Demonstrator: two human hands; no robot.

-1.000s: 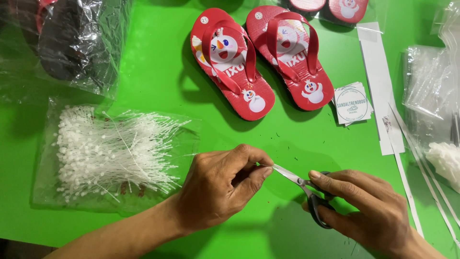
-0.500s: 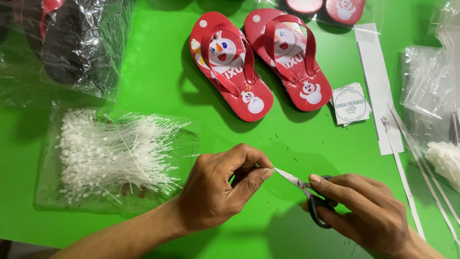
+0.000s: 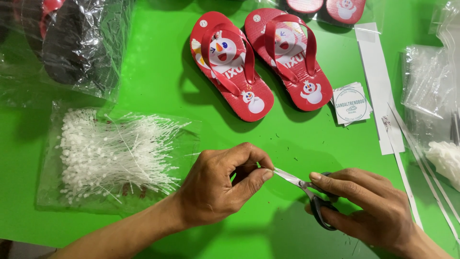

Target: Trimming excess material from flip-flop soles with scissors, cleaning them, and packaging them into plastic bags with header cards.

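- Low on the green table [image 3: 158, 86], the left hand [image 3: 218, 187] is curled, thumb and forefinger pinched together at the tip of the scissors [image 3: 306, 194]; what it pinches is too small to tell.
- Right hand [image 3: 369, 208] grips the black scissor handles, blades pointing left and nearly closed.
- Left of the hands: a clear bag of white plastic tag pins [image 3: 110, 156].
- Above: a pair of red flip-flops [image 3: 258, 62], side by side, with round paper labels [image 3: 351, 104] just beside them.
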